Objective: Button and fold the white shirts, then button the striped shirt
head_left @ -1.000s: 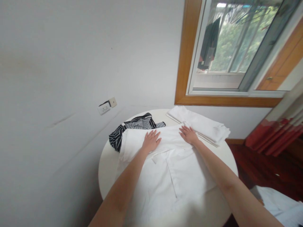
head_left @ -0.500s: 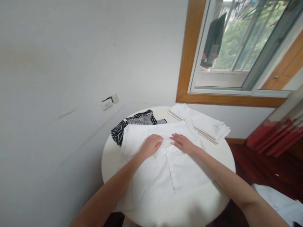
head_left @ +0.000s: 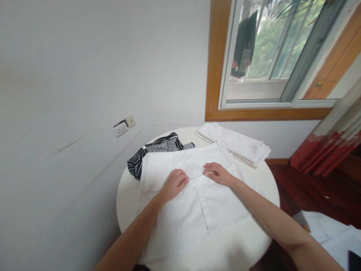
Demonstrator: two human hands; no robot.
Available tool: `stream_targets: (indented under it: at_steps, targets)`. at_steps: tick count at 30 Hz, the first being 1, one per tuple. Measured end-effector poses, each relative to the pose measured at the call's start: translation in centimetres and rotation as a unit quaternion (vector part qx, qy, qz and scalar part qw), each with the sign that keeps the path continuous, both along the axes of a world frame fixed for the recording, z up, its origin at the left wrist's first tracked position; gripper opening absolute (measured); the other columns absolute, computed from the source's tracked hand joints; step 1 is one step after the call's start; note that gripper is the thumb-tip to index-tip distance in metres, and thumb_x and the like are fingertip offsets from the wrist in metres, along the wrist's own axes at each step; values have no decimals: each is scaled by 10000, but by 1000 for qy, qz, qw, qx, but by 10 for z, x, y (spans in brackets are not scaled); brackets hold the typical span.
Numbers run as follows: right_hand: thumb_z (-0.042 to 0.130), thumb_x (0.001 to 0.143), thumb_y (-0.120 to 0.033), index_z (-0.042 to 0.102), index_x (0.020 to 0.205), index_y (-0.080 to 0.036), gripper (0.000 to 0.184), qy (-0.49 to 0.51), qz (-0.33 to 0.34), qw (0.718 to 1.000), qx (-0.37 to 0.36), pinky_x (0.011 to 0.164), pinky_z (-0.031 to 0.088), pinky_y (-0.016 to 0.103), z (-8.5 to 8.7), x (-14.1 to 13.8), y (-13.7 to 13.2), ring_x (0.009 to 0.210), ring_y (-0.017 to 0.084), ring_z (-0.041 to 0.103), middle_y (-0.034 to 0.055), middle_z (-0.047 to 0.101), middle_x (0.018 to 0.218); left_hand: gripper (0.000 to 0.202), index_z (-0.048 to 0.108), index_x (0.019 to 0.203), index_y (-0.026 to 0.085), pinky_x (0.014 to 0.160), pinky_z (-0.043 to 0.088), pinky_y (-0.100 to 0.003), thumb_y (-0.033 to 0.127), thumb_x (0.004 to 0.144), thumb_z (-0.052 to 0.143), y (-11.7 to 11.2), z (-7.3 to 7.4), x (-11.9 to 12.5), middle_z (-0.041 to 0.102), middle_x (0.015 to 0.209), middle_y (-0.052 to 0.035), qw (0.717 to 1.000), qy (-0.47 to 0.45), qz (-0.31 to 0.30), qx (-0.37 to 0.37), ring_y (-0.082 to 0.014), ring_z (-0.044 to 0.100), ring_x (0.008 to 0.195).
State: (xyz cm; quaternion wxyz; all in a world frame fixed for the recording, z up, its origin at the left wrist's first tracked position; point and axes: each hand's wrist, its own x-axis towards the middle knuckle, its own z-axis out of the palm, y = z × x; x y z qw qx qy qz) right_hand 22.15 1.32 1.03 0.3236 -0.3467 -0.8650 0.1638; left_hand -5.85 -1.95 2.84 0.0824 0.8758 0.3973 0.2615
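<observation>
A white cloth garment (head_left: 180, 222) lies spread over the round table, with a folded-over layer at its far side and a slit-like line running toward me. Both hands rest at its middle, on a narrow edge that runs between them. My left hand (head_left: 175, 183) has its thumb and fingertips pinched together on that edge. On the other side, my right hand (head_left: 218, 174) grips the same edge with thumb and curled fingers. The fingertips of the two hands are a short distance apart.
Black-and-white striped cloth (head_left: 160, 146) lies crumpled at the far left, partly under the garment. A folded white cloth stack (head_left: 234, 141) sits at the far right of the round table (head_left: 125, 203). Beyond are a wall, socket (head_left: 120, 129) and window. White cloth (head_left: 324, 229) shows low right.
My hands have come down slightly toward me, and their fingers have closed on the cloth's edge, which now shows as a straight line between them. The view has shifted slightly right.
</observation>
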Motion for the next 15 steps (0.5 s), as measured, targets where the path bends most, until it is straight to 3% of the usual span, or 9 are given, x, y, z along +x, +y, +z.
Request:
stream_targets:
  at_steps: [3, 6, 10, 15]
  targets:
    - [545, 893, -460, 663, 899, -232, 257, -27, 1, 1000, 7, 1032, 356, 416, 4, -2, -3, 1138, 212, 573, 71, 656, 1160, 298, 624, 797, 198, 853, 412, -358, 370, 945, 430, -3, 0, 3, 600, 878, -47, 999, 31, 11, 13, -186, 519, 896]
    - [552, 889, -453, 620, 846, -214, 252, -43, -9, 999, 16, 985, 400, 387, 6, -4, -4, 1077, 202, 583, 85, 635, 1151, 340, 632, 750, 197, 819, 402, -356, 382, 947, 426, -3, -1, 3, 584, 855, -45, 998, 59, 26, 25, -184, 505, 873]
    - [520, 910, -436, 576, 726, -196, 308, -41, -28, 999, 17, 883, 454, 326, 1, -2, -1, 1019, 195, 571, 108, 602, 1073, 369, 647, 695, 203, 776, 385, -348, 388, 940, 442, 0, -2, -4, 573, 845, -41, 994, 92, 42, 35, -181, 491, 851]
    - [569, 873, -478, 546, 659, -189, 361, -43, -19, 999, 9, 888, 444, 332, -7, 4, 7, 1078, 219, 531, 108, 579, 988, 333, 650, 684, 207, 758, 373, -332, 417, 904, 514, 5, -4, -14, 574, 844, -36, 993, 107, 31, 32, -175, 492, 838]
